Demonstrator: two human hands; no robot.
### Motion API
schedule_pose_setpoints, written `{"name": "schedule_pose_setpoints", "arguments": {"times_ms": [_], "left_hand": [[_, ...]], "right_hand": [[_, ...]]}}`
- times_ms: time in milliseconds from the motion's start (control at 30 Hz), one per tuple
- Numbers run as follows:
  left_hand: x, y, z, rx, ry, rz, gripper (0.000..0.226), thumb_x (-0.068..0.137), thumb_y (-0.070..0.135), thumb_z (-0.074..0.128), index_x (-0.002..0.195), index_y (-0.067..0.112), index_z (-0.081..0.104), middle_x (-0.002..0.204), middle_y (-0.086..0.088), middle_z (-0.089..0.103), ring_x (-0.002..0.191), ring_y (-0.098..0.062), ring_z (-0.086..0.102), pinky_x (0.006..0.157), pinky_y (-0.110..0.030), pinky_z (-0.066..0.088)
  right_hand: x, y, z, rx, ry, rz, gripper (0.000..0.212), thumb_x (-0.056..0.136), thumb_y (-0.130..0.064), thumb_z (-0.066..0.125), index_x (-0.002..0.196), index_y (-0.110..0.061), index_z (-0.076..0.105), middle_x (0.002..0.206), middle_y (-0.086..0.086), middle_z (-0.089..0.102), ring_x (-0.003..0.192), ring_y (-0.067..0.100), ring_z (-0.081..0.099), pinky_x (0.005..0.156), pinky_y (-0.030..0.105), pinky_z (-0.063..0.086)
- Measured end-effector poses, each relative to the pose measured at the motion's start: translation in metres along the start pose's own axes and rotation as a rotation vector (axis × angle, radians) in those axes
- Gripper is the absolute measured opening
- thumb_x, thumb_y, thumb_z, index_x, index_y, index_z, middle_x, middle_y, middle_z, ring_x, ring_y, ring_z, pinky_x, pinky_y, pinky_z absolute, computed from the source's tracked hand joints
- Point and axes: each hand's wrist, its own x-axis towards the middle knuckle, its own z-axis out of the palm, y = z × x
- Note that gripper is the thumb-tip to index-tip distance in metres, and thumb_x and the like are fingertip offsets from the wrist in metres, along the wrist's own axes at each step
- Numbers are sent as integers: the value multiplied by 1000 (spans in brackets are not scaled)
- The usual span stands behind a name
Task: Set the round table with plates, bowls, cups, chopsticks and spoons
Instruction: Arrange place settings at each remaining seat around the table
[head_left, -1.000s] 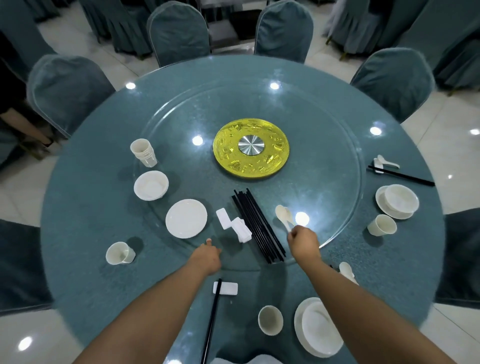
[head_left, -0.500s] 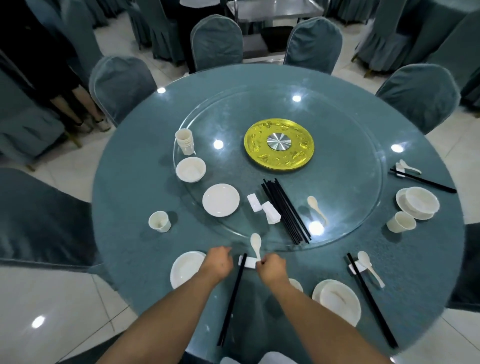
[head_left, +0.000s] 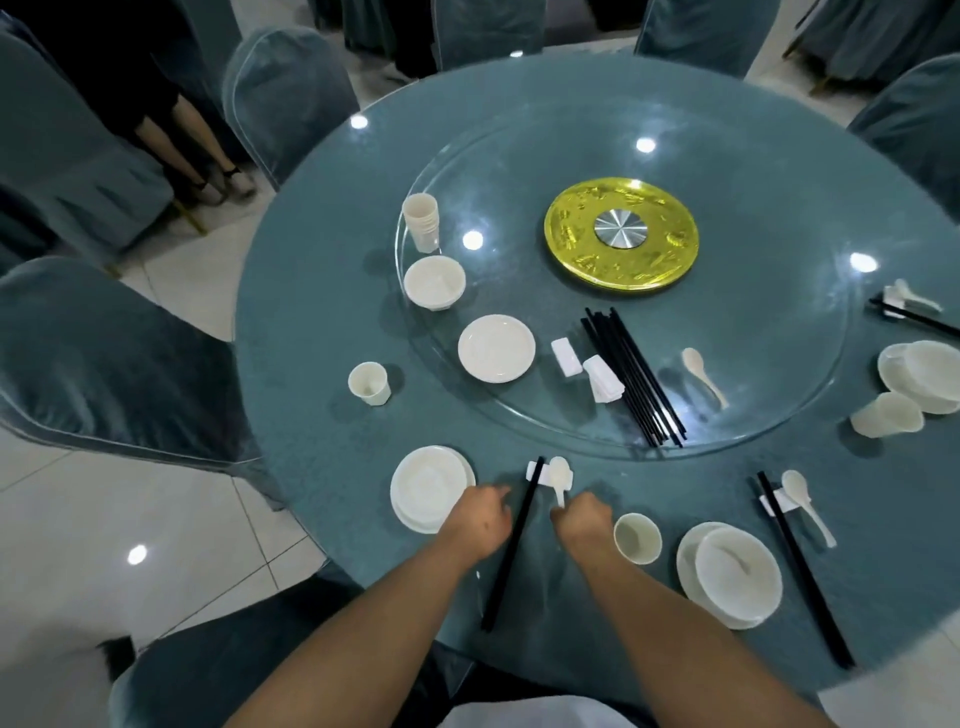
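The right hand (head_left: 582, 522) has brought the spoon (head_left: 560, 478) down onto the rest (head_left: 535, 470), fingers still pinching its handle. The left hand (head_left: 480, 519), loosely curled and empty, hovers beside the chopsticks (head_left: 511, 545). This setting looks nearly complete.

round table (head_left: 332, 291) | glass turntable (head_left: 779, 218) | plates (head_left: 496, 348) | cups (head_left: 370, 383) | chopsticks (head_left: 631, 376)

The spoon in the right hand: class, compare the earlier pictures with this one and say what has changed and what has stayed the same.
The right hand lifted the spoon off the glass turntable, carried it toward the near table edge, and now holds its handle with the bowl on the white rest beside the chopsticks. The left hand came in alongside those chopsticks. The supplies on the turntable stayed put.
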Motion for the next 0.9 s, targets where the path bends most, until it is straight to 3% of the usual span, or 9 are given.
{"name": "schedule_pose_setpoints", "arguments": {"times_ms": [333,767,900], "left_hand": [[-5,-17,-3,-47,-19,-7,40,92,15,41,125,9,62,125,-15,64,116,-32,57,101,-32,45],[-7,-28,-4,-50,-60,-26,38,92,15,41,122,8,63,122,-15,65,113,-32,59,97,-33,47],[-6,-24,-8,-75,-51,-24,42,94,17,40,131,12,60,128,-13,62,118,-30,57,101,-32,45]], "right_hand": [[-3,-2,12,-5,23,17,36,91,-32,56,105,-2,68,108,19,70,104,35,65,83,35,52],[-3,-4,9,26,47,38,31,89,-25,58,102,1,68,107,22,69,103,36,64,80,34,49],[-10,-4,3,52,80,42,29,89,-23,55,102,1,67,108,21,68,103,36,63,74,31,43]]}}
